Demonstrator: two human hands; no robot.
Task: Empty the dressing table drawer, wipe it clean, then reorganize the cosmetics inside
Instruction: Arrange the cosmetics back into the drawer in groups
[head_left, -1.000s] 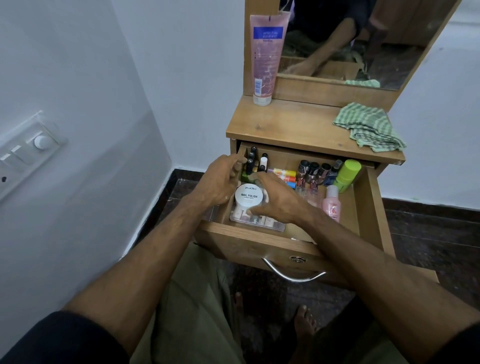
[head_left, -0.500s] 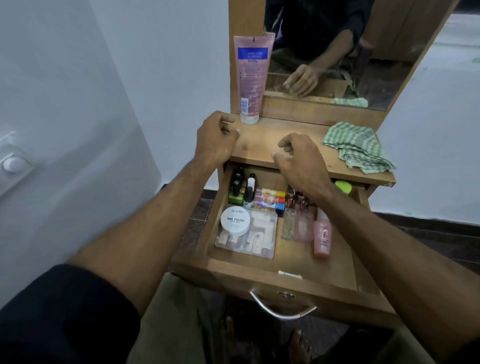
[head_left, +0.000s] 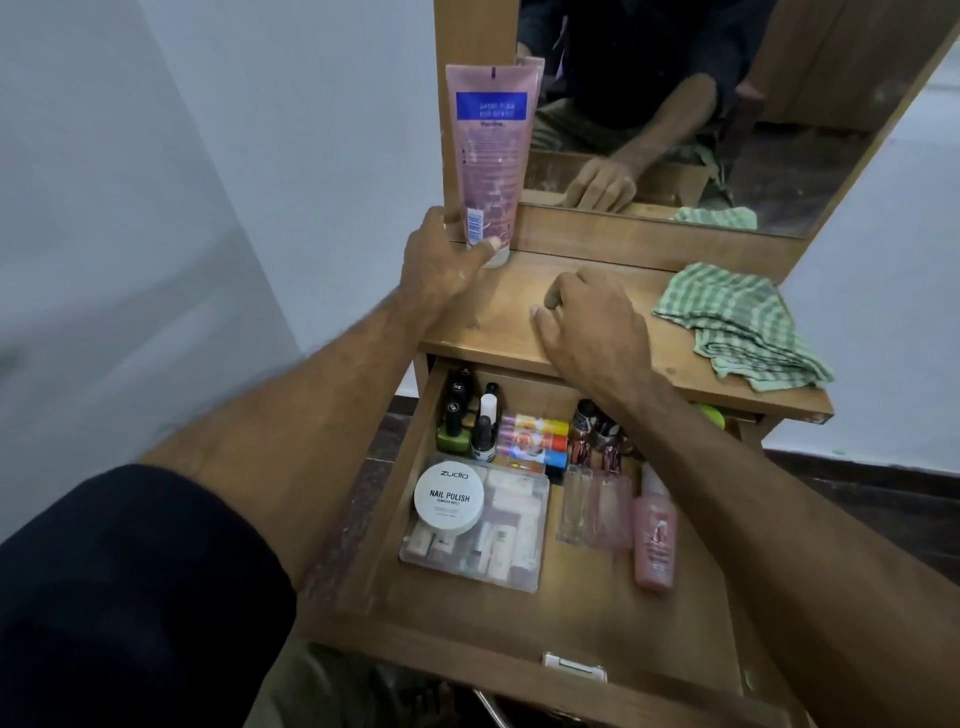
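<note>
Drawer is pulled open below both hands, still full: nail polish tin, bottles, clear box. Left hand grips the base of the pink tube upright on the counter. Right hand rests curled on the counter, holding nothing. Emptying looks barely started. Next: lift items out beside the checked cloth.
</note>
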